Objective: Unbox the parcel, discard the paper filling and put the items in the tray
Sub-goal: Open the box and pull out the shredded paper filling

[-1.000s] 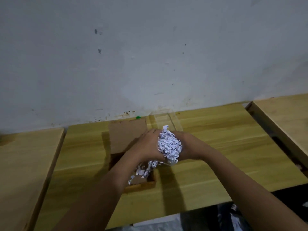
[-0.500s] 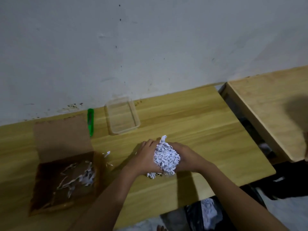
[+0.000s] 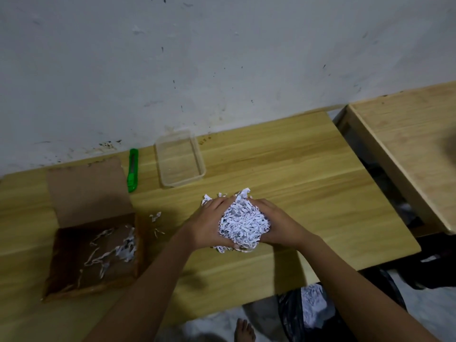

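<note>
Both hands cup one clump of white shredded paper filling (image 3: 243, 222) just above the wooden table (image 3: 308, 193). My left hand (image 3: 208, 222) presses its left side and my right hand (image 3: 278, 224) its right side. The open cardboard box (image 3: 74, 287) lies at the left with its flap folded back against the wall; a few paper strips (image 3: 113, 250) remain on its floor. I see no items in the box. A clear plastic tray (image 3: 160, 166), with nothing in it, stands near the wall.
A green utility knife (image 3: 132, 170) lies between box flap and tray. A few loose strips (image 3: 156, 215) lie on the table beside the box. A black bag holding shredded paper (image 3: 312, 307) sits on the floor below the table's front edge. A second table (image 3: 407, 144) stands at right.
Both hands carried the paper clump out of the box and rightward over the table. The view turned right, so the box now lies far left.
</note>
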### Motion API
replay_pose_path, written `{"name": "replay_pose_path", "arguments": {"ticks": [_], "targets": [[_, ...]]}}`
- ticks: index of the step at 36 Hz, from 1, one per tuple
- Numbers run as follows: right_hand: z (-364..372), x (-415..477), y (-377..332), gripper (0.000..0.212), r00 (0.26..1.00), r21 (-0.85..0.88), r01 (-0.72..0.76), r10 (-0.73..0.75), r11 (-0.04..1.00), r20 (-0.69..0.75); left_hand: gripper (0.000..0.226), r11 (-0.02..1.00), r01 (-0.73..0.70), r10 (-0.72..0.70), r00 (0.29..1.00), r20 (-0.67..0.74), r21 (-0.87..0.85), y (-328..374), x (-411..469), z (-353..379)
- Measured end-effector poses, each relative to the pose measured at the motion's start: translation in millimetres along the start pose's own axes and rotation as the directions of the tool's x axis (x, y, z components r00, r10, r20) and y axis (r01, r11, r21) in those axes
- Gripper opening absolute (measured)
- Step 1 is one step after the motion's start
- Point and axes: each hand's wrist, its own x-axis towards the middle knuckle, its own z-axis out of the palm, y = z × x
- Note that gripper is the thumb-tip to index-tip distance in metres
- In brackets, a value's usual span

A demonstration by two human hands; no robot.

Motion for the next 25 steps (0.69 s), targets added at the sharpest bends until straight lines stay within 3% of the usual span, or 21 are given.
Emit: {"name": "replay_pose_path", "arguments": {"ticks": [14, 25], "targets": [[-10.6, -7.2, -10.5, 0.096, 0.996, -0.064, -0.081, 0.083, 0.995, 0.039, 0.112, 0.992, 0.0, 0.01, 0.997, -0.077, 0.127, 3.7, -10.8, 2.3], [-36.1, -26.6, -62.0, 0.084, 0.983, -0.174, -0.174, 0.182, 0.969, 0.032, 0.077, 0.979, -0.037, 0.042, 0.999, -0.02, 0.199, 12.2, -35.4, -28.3]]}}
